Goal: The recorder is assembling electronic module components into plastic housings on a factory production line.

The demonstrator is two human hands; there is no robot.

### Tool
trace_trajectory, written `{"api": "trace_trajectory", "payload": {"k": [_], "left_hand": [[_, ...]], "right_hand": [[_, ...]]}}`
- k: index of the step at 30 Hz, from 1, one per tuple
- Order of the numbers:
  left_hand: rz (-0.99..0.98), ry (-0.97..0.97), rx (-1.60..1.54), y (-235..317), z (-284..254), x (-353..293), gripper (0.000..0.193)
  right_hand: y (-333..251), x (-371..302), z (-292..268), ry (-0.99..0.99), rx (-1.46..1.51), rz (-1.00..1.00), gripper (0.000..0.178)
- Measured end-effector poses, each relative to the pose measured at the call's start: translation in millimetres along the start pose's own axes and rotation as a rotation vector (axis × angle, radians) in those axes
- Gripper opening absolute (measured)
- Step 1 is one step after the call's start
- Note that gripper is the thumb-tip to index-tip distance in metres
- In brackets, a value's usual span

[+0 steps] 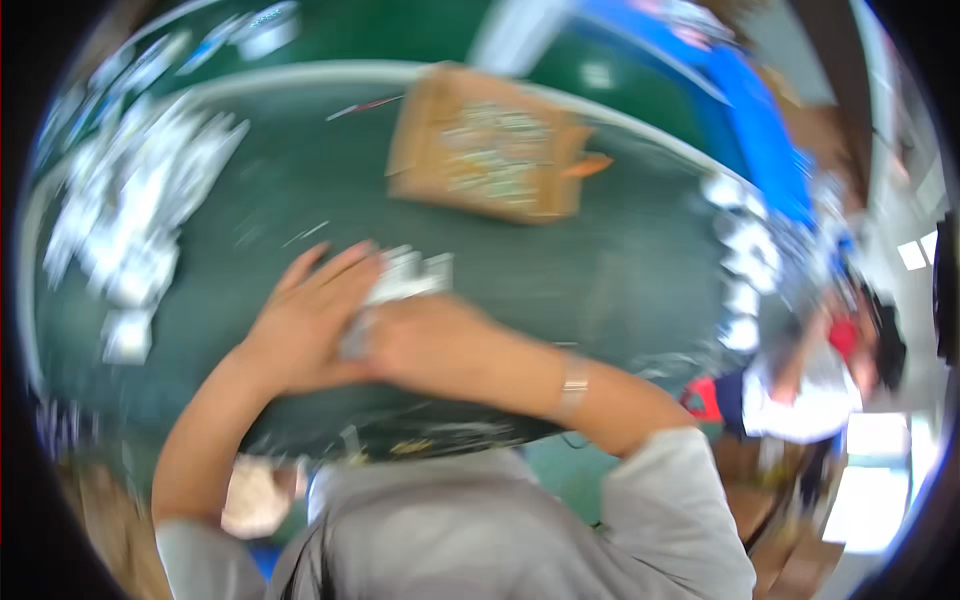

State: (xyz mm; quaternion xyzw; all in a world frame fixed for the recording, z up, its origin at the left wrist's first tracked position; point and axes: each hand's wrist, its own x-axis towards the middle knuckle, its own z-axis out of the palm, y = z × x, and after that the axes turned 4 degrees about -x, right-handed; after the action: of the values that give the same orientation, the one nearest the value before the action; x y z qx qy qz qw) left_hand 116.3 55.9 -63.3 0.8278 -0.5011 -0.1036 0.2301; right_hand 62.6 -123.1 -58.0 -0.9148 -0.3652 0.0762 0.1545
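Note:
My left hand [305, 330] lies low over the dark green table, its fingers stretched out and apart. Close against it is my right hand [420, 340], closed, with its fingers mostly hidden. A small white, strip-like thing [425, 275] shows just beyond the two hands; blur hides its kind. Between the hands a greyish piece [355, 338] is partly visible, and I cannot tell whether it belongs to the white thing. What my right fingers grip is out of sight.
A brown cardboard box [485, 145] with small light items in it stands at the back middle. White packets [130, 210] are heaped at the left. White pieces [745, 255] line the right edge of the table [620, 290]. Another person [800, 390] is at the far right.

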Motion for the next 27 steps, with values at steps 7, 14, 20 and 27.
{"api": "trace_trajectory", "payload": {"k": [7,14,20,27], "left_hand": [[-0.038,0.033,0.051,-0.2,5.8,-8.6,0.099],[0.012,0.032,0.137,5.6,3.3,-4.9,0.098],[0.092,0.378,0.028,42.3,-3.1,-26.0,0.031],[-0.008,0.724,-0.074,80.5,12.1,-24.5,0.015]], "right_hand": [[12.8,20.7,23.2,0.116,-0.055,-0.001,0.011],[31.7,-11.0,-0.1,0.491,1.385,0.307,0.005],[-15.2,-18.3,2.0,0.51,1.391,0.16,0.005],[-37.2,-24.3,23.2,0.568,2.119,0.188,0.023]]}}
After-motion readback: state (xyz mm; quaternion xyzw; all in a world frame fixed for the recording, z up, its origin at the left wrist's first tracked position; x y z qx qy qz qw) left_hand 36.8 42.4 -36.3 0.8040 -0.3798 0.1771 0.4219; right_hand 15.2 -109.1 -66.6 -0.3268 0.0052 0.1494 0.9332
